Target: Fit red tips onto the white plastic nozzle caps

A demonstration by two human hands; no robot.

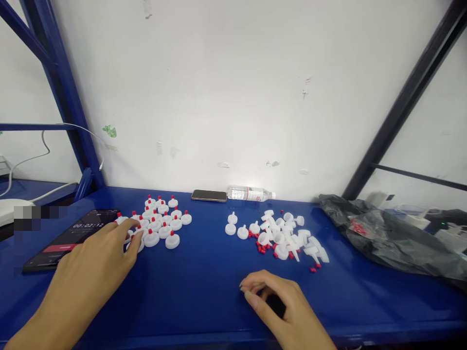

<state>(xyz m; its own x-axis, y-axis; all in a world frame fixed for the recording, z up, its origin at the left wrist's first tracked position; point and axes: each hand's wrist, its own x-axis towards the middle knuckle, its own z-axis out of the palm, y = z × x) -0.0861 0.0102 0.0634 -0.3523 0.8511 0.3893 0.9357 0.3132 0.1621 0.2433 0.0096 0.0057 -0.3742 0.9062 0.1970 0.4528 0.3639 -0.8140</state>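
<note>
A phone [67, 237] lies beside the left hand [100, 257], whose fingertips reach the red-tipped caps [155, 225]; whether they grip one cannot be determined. The right hand [292, 302] is loosely curled, thumb and fingers slightly apart, in front of loose white caps [281, 252] and red tips [262, 251].

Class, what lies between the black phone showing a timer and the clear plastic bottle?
In the head view: the left hand, round white plastic caps with red tips, then a dark, gold-edged phone.

Capped lids [155, 225] left of jumbled lids [279, 237]
</note>
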